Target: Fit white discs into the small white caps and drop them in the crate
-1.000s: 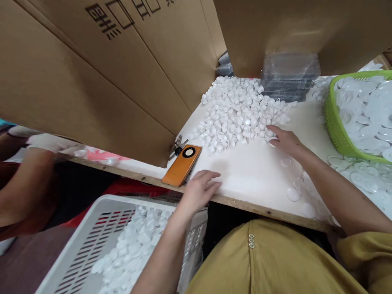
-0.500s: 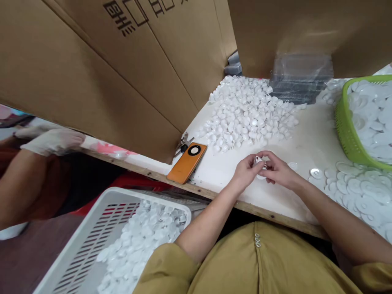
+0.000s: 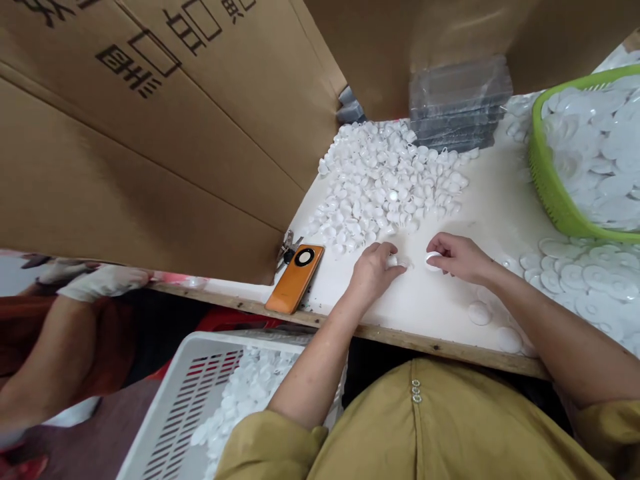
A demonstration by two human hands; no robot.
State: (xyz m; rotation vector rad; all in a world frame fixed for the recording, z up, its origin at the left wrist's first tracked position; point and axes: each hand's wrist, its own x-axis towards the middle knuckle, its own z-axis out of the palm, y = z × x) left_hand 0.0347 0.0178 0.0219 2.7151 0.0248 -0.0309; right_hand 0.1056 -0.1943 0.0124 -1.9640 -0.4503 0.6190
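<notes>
Currently, left hand (image 3: 371, 275) with fingers pinching a small white piece (image 3: 393, 262), right hand (image 3: 463, 259) with fingers gripping a white disc (image 3: 431, 262), tabletop (image 3: 419, 293) gap between, wooden edge (image 3: 400, 337) nearside, dark characters (image 3: 121, 61) on cardboard (image 3: 190, 173) leftward.

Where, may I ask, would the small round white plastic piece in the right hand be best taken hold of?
I'd probably pinch the small round white plastic piece by its free left rim, coming from the side where the left hand is. The right hand covers its right side with thumb and fingers, while the curved left edge stands exposed. Its exact tilt is hard to tell.
</notes>
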